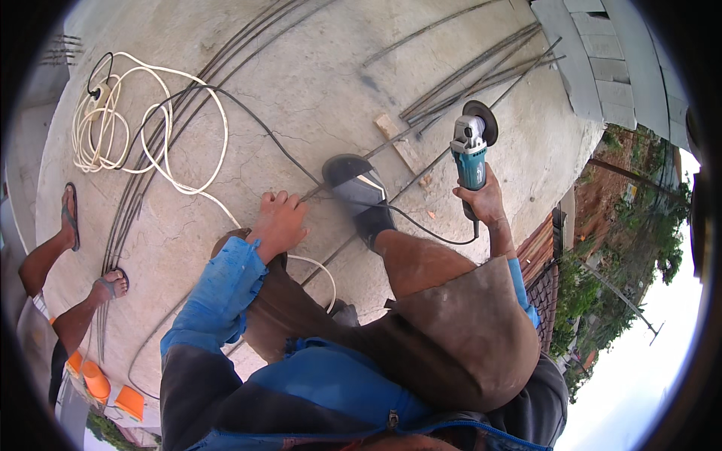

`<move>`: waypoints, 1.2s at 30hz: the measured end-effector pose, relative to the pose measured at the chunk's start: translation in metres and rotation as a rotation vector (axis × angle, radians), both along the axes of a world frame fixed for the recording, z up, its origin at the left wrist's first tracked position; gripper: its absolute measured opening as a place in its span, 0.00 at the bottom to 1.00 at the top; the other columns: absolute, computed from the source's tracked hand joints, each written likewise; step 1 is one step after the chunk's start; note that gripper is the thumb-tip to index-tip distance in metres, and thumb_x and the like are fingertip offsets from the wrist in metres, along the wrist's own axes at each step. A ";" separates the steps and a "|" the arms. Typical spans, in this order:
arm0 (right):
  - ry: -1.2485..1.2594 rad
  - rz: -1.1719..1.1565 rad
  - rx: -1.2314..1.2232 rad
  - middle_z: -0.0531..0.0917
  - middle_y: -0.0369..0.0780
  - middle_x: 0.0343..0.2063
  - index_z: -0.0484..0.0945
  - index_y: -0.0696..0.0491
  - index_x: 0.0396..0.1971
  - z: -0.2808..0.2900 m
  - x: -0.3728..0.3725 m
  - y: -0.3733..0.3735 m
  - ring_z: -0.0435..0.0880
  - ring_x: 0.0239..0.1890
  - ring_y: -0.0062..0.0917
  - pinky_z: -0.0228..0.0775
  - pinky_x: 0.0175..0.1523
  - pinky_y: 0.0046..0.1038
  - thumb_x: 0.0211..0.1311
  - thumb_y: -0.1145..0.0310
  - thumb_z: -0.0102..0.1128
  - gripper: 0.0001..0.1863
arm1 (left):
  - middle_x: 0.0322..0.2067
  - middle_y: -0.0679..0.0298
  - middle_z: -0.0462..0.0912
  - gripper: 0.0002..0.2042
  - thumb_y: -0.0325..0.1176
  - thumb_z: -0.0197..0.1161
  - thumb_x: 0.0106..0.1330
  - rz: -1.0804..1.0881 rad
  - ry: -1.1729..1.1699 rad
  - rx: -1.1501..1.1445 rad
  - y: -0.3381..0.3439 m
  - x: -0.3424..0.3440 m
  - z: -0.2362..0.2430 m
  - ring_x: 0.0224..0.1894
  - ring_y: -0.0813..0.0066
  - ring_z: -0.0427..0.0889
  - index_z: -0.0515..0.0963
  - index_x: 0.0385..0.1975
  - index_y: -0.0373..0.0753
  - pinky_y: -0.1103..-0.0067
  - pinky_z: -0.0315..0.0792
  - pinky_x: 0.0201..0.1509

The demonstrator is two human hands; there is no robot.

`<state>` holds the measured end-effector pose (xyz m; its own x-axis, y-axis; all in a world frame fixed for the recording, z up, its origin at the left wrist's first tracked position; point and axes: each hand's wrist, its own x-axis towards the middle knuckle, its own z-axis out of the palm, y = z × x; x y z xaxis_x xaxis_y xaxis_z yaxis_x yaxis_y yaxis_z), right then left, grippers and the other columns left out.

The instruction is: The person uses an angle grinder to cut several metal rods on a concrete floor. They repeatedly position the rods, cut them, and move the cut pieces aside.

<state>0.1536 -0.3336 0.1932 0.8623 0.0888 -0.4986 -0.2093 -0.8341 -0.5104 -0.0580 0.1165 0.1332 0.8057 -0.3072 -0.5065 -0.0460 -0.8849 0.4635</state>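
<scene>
My right hand [487,201] is closed around the teal body of an angle grinder [470,165]. The grinder stands nearly upright in the picture, its dark disc [487,120] at the far end. A black cord [432,231] curves from its rear across my shin. My left hand [282,223] is by my left knee, fingers spread and holding nothing that I can see. Close to its fingertips runs a steel rebar [376,150], partly covered by my dark shoe [357,188]. Another rebar [421,174] lies below the grinder, over a small wood strip [398,140].
Several rebars [474,71] lie at the far right, and long ones [143,173] stretch along the left. A white extension cable [218,113] is coiled at left. Another person's sandaled feet [111,286] stand there. Beyond the slab's right edge are roof tiles [547,301] and greenery.
</scene>
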 end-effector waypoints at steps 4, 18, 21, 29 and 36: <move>0.010 0.090 -0.086 0.89 0.49 0.44 0.78 0.57 0.55 -0.008 -0.009 0.029 0.89 0.47 0.42 0.81 0.57 0.41 0.47 0.64 0.80 0.33 | 0.65 0.54 0.78 0.27 0.47 0.73 0.69 0.195 -0.210 -0.123 0.002 0.001 -0.003 0.73 0.50 0.73 0.81 0.62 0.38 0.48 0.59 0.78; 0.004 0.227 -0.144 0.90 0.56 0.50 0.77 0.58 0.60 -0.049 0.005 0.058 0.91 0.55 0.52 0.83 0.61 0.46 0.51 0.59 0.81 0.37 | 0.81 0.57 0.66 0.23 0.58 0.56 0.83 0.281 -0.450 -0.002 -0.022 0.012 -0.093 0.88 0.58 0.51 0.83 0.49 0.42 0.39 0.37 0.87; 0.006 0.209 -0.150 0.90 0.56 0.51 0.77 0.58 0.61 -0.053 0.006 0.059 0.91 0.56 0.51 0.83 0.62 0.45 0.51 0.59 0.81 0.38 | 0.80 0.59 0.67 0.21 0.57 0.56 0.83 0.286 -0.506 -0.006 -0.021 0.012 -0.096 0.88 0.59 0.52 0.82 0.46 0.43 0.36 0.36 0.87; 0.013 0.203 -0.184 0.90 0.55 0.52 0.77 0.57 0.62 -0.052 0.013 0.054 0.91 0.56 0.50 0.83 0.62 0.44 0.51 0.57 0.83 0.39 | 0.80 0.60 0.67 0.20 0.56 0.57 0.83 0.303 -0.491 -0.019 -0.022 0.011 -0.098 0.88 0.59 0.52 0.81 0.44 0.44 0.35 0.34 0.87; -0.002 0.217 -0.156 0.90 0.55 0.51 0.78 0.57 0.60 -0.053 0.013 0.053 0.91 0.56 0.49 0.83 0.62 0.45 0.51 0.57 0.83 0.37 | 0.80 0.60 0.67 0.20 0.56 0.58 0.83 0.310 -0.498 -0.021 -0.022 0.012 -0.097 0.87 0.59 0.52 0.81 0.43 0.44 0.35 0.35 0.87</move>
<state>0.1663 -0.2802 0.1404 0.8325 0.1939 -0.5190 -0.0163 -0.9278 -0.3728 -0.0463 0.0948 0.0359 0.9989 -0.0252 -0.0407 -0.0032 -0.8828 0.4696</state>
